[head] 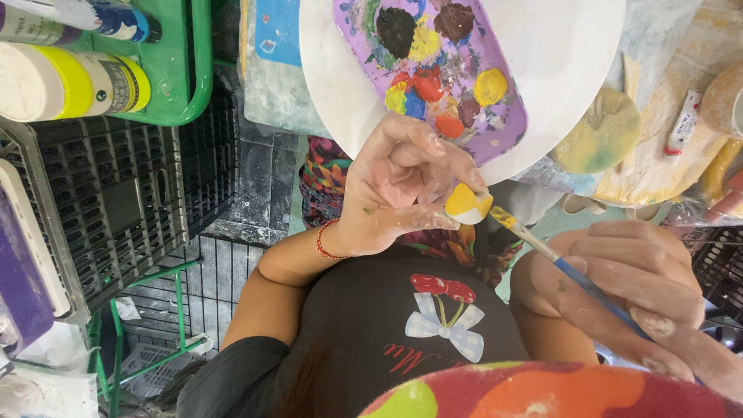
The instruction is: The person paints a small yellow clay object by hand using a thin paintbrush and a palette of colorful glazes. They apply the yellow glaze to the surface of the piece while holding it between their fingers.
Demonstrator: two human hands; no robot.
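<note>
Two paint-smeared hands work close together. The left hand (391, 190) pinches a small yellow-and-white piece (468, 204) between its fingertips, at the hand's outer edge. The right hand (635, 298), fingers closed around a blue-handled brush (569, 275), sets the yellow-tipped bristles just beside the piece. Beyond the left hand's fingers lies a purple palette (433, 73) on a white plate (557, 54).

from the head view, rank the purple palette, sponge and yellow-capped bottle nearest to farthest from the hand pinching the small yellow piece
1. purple palette, just above that left hand, on the white plate.
2. sponge, off to the right.
3. yellow-capped bottle, far left in the green basket.
</note>
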